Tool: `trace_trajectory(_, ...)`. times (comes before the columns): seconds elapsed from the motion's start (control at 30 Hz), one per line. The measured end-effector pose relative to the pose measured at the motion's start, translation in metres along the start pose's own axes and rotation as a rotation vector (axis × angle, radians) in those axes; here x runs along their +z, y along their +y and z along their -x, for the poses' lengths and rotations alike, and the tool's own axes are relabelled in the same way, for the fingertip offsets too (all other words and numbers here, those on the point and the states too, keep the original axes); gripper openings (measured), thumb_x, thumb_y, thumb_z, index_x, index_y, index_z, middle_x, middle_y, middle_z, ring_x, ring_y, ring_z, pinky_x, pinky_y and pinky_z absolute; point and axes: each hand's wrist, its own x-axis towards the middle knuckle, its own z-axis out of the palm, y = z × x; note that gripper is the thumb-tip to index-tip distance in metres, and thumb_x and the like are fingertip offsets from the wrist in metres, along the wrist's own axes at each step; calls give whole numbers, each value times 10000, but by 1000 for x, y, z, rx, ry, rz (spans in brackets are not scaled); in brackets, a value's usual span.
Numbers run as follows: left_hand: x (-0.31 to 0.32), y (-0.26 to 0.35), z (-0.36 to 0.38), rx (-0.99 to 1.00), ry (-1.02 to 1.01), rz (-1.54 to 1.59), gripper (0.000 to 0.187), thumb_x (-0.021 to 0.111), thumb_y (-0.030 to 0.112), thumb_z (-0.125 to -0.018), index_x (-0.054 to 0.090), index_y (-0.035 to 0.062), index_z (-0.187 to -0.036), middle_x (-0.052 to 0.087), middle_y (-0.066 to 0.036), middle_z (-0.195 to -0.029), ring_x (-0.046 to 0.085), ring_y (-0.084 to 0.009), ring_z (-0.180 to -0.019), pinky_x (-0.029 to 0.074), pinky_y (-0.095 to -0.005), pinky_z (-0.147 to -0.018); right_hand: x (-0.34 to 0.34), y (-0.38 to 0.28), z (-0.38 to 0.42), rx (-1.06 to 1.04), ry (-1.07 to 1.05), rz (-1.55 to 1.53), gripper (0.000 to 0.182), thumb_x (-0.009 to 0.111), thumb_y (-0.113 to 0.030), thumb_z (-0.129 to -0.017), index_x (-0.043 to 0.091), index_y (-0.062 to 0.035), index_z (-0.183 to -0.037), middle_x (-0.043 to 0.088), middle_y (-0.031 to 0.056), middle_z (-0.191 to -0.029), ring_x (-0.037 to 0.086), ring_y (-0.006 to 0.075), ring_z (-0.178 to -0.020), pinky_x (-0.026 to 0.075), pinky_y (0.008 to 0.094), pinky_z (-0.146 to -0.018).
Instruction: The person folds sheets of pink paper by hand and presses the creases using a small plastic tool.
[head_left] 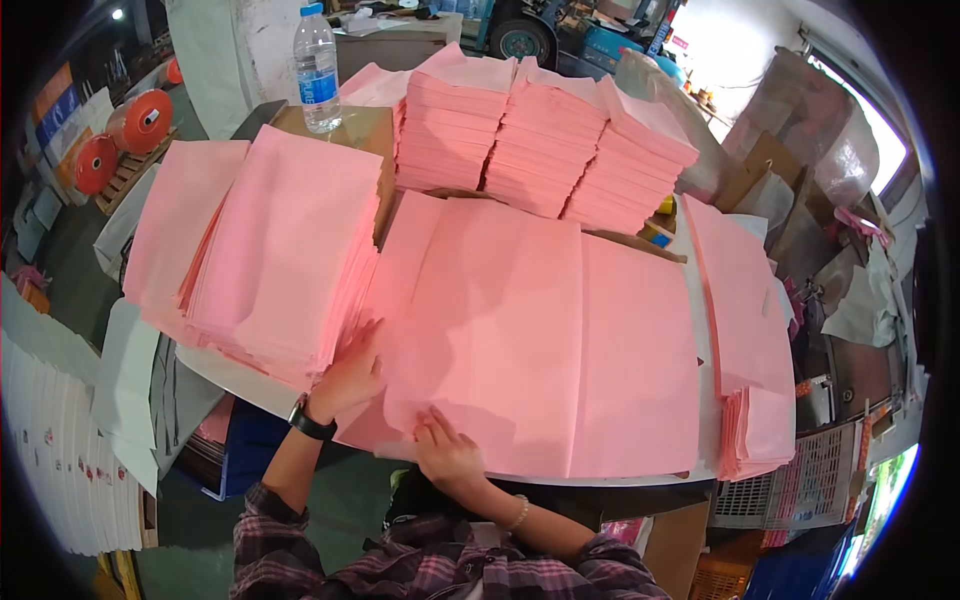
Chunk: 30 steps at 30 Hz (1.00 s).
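Observation:
Wide pink sheets point(510, 330) lie spread and overlapping across the work table in front of me. My left hand point(350, 375), with a black watch on the wrist, reaches to their left side, fingers apart, close to the lower corner of a stack of pink sheets point(290, 230). At the near left edge, my right hand point(447, 455) rests with its fingers stretched out flat on the spread sheet. A beaded bracelet circles that wrist.
Tall stacks of folded pink sheets point(535, 130) stand at the back. More pink sheets point(740, 310) lie along the right side, with a small folded bundle point(755, 430) at the corner. A water bottle point(318, 75) stands behind the left stack. A plastic crate point(790, 475) sits at lower right.

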Motion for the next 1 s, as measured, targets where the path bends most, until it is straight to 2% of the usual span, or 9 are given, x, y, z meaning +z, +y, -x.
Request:
trace_trajectory(0.07, 3, 7, -2, 22, 71, -214, 635, 512, 84, -887, 282, -30, -1469, 262, -289, -1526, 213, -412, -1448, 171, -463, -1193, 8, -12, -7, -8, 6, 7, 210, 580, -110, -791, 599, -43, -989, 650, 120, -1160, 615, 243, -1172, 573, 338, -677)
trace_trajectory(0.23, 9, 10, -4, -4, 72, -269, 611, 504, 65, -883, 302, -50, -1448, 278, -300, -1510, 216, -416, -1445, 176, -458, -1195, 22, -26, -18, -43, 13, 12, 240, 572, -114, -792, 598, -37, -1017, 634, 127, -1202, 604, 244, -1189, 570, 331, -667)
trace_trajectory(0.33, 11, 5, -5, 78, 93, -330, 586, 506, 50, -873, 333, -64, -1421, 299, -304, -1496, 225, -422, -1439, 191, -465, -1192, 29, -30, -22, -65, 4, 25, 258, 571, -118, -792, 596, -31, -1033, 627, 134, -1212, 602, 250, -1190, 569, 330, -667)
trace_trajectory(0.47, 17, -10, -6, 109, 72, -337, 611, 516, 36, -827, 351, -100, -1399, 309, -330, -1475, 232, -427, -1436, 193, -486, -1189, 38, -34, -26, -96, 3, 10, 271, 570, -120, -788, 591, -18, -1038, 620, 149, -1216, 600, 262, -1190, 570, 330, -670)
trace_trajectory(0.73, 16, -13, -4, 132, 76, -363, 620, 494, -22, -766, 386, -106, -1370, 317, -339, -1465, 232, -434, -1436, 193, -483, -1191, 42, -41, -30, -136, 36, 41, 253, 555, -140, -809, 593, -8, -1022, 626, 167, -1210, 609, 270, -1178, 561, 314, -658)
trace_trajectory(0.83, 16, -17, -4, 141, 73, -357, 615, 494, -23, -771, 386, -108, -1370, 323, -343, -1459, 237, -439, -1433, 197, -476, -1191, 42, -43, -30, -139, 47, 61, 185, 539, -161, -829, 591, -38, -957, 629, 159, -1206, 616, 269, -1161, 564, 306, -682)
trace_trajectory(1.0, 15, -15, -4, 132, 60, -346, 612, 494, -21, -779, 383, -107, -1375, 330, -351, -1453, 247, -445, -1427, 207, -465, -1189, 41, -43, -31, -146, 45, 68, 193, 541, -162, -829, 593, -36, -966, 632, 156, -1194, 622, 267, -1151, 562, 305, -671)
